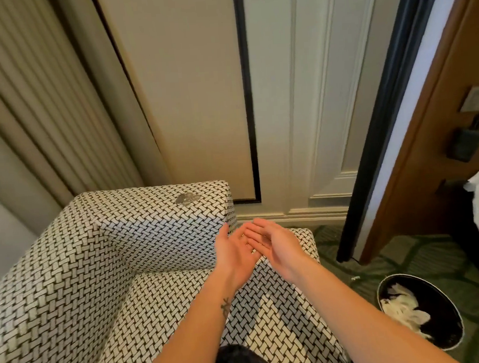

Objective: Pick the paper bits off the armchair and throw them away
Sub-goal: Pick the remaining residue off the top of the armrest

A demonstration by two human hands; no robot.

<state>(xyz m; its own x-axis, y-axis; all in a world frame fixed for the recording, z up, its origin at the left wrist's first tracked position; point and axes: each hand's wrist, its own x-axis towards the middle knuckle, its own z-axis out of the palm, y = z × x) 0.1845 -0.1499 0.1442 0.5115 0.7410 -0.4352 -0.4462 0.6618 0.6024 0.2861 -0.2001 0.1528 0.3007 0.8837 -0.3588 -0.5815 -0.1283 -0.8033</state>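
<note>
**Fingers (254, 233) straight, palms meeting over the armchair (68, 280)**

We are holding our left hand (234, 253) and right hand (279, 245) out together above the far corner of the seat, just beside the chair's right arm. Both hands are lying flat and relaxed, with palms turned toward each other and touching or nearly so. We are gripping nothing that is showing.

A small grey crumpled patch (187, 198) is sitting on top of the chair back, near its right corner. We are taking it for a leftover paper bit, though it could be a mark on the fabric. The bin (439, 297) is standing on the carpet to the right of the chair, with white paper (406, 308) lying inside. One white scrap (355, 278) is lying on the carpet between chair and bin.

If we are brushing our palms here, any crumbs will be dropping back onto the seat, since our hands are hanging over the chair and well apart from the bin. The black-and-white weave is camouflaging anything pale, so we are risking a missed bit. Going at the grey patch with flat fingers could be nudging it off the back edge, down toward the wall.

The space between our palms is staying hidden, so we cannot tell whether a fragment is caught there. Our forearms and something dark at the bottom edge are covering the front of the seat, and the chair's left side is running out of view.
</note>
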